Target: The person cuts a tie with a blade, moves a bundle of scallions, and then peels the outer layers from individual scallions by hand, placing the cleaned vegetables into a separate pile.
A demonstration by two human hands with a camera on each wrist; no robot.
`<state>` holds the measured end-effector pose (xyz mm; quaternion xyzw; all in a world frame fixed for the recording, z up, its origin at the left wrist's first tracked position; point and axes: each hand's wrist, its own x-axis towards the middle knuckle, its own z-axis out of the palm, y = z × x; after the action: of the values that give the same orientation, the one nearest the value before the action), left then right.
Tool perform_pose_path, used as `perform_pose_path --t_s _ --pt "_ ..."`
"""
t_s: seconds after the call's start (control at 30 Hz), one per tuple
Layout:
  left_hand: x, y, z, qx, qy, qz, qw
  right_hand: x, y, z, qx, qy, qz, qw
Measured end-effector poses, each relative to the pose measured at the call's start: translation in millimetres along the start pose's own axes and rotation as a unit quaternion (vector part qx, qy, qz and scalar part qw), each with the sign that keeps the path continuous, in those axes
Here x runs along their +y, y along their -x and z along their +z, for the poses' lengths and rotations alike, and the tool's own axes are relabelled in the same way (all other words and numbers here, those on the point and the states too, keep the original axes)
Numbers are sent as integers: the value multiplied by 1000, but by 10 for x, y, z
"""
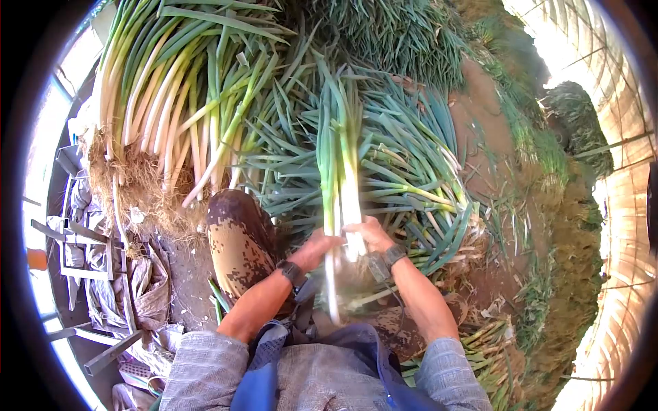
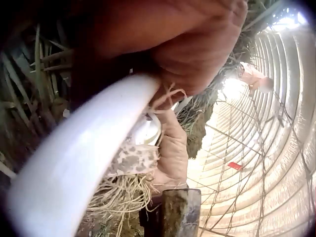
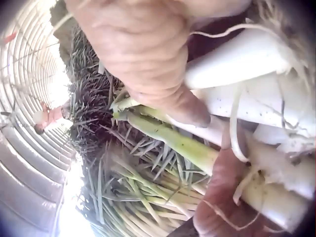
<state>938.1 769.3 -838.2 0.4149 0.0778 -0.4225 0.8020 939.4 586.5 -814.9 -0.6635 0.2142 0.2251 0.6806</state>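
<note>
In the head view both hands meet at the white lower stalks of a few long green onions (image 1: 349, 185), whose leaves point away from the body. The left hand (image 1: 319, 248) grips a white stalk (image 1: 332, 288) that reaches down toward the lap. Beside it the right hand (image 1: 371, 234) holds the other stalks. A thick white stalk (image 2: 84, 158) runs out from under the left hand (image 2: 182, 44) in the left wrist view. In the right wrist view, the right hand's thumb and fingers (image 3: 219, 197) close round several white stalks (image 3: 261, 101) with thin roots.
Rooted onions (image 1: 154, 103) lie at upper left, and a loose green pile (image 1: 411, 157) lies beyond the hands. Trimmed pieces (image 1: 486, 356) are at lower right. A metal frame (image 1: 89, 270) with cloth stands at left. Another person (image 2: 254, 79) is in the background.
</note>
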Motion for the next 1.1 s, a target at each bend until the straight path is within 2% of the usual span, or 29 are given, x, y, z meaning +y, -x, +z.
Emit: perform_pose_path --t_s 0.07,0.1,0.13,0.17,0.2,0.27,0.3,0.33,0.37,0.4,0.43,0.47,0.53,0.6,0.63,0.67,0.73,0.77,0.8,0.87,0.93,0.97,1.0,1.1 --pt "258 120 44 152 -83 -47 984 -136 -1 -182 24 102 -66 992" --pt "180 -27 -153 199 -64 -27 978 -418 170 -231 7 97 -30 995" --pt "151 -121 -315 224 -95 31 969 -890 571 -91 3 31 -42 999" --pt "150 -216 -397 282 -111 51 951 -988 638 -260 -42 12 -69 997" --pt "141 -289 -442 337 -130 73 930 -1234 933 -139 -31 -62 -77 995" --pt "91 -363 -423 312 -93 61 944 -1192 1166 -239 -65 -36 -138 988" --pt "97 -378 -371 290 -54 47 954 -1097 1215 -221 -70 -69 -139 986" --pt "87 -379 -329 287 -52 49 955 -962 1194 -145 -38 -103 -100 989" --pt "99 -342 -275 216 -7 17 976 -844 1188 21 -26 -110 -78 991" --pt "102 -305 -238 145 35 -15 989 -570 1014 9 -5 23 -62 998" --pt "16 -332 -232 134 30 14 990 -206 817 82 28 51 -81 995" --pt "97 -175 -149 111 39 1 993 194 606 -7 -16 91 -6 996" --pt "-77 -247 -133 101 10 23 995 391 661 290 -45 51 -14 998" --pt "-64 -133 -48 120 -87 48 988 389 736 403 -69 88 -37 993" --pt "-49 -115 -9 137 -117 88 980 374 771 441 -68 56 -44 995" --pt "-34 -86 22 138 -118 92 979 332 819 460 -70 57 -48 995" --pt "36 -20 41 72 -29 47 996 217 887 497 -80 -41 30 995" --pt "12 -108 34 106 -67 77 989 68 951 551 -76 -28 15 997" --pt "70 -69 66 115 -71 91 987 119 890 571 -57 39 -42 997" --pt "166 36 118 49 -125 180 974 182 832 625 -44 114 -50 991" --pt "222 8 118 40 -123 203 971 17 960 725 -46 110 -74 990" --pt "345 89 163 68 -155 161 972 -76 1039 778 -34 116 -117 986" --pt "440 149 292 97 -122 147 977 -200 1137 849 -24 107 -131 985" --pt "840 511 518 21 -146 228 962 -514 1414 1068 14 82 -162 983"
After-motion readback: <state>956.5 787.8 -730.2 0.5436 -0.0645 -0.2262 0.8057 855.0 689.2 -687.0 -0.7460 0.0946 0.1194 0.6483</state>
